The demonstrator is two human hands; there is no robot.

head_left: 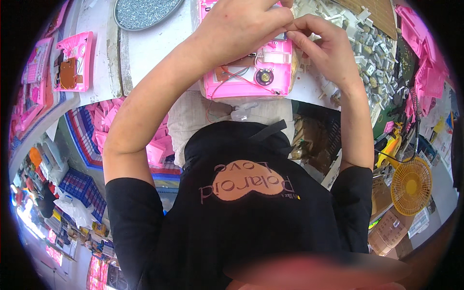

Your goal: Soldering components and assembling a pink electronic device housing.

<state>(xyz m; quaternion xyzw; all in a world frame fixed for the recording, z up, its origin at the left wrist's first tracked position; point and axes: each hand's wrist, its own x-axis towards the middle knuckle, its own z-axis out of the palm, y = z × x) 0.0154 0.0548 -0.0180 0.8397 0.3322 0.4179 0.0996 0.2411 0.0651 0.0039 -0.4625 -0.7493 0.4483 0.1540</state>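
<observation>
The open pink plastic casing (pixel 249 72), wires and a small round speaker (pixel 264 77) showing, lies at the white bench (pixel 154 46) edge. The left hand (pixel 241 26) and right hand (pixel 324 46) meet fingertip to fingertip over its upper right corner, pinching something too small to tell. A tray of screws (pixel 145 12) sits beyond.

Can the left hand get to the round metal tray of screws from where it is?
Probably yes. The left hand rests on the open pink casing, and the tray of screws lies just to its left on the white bench, nothing between.
</observation>
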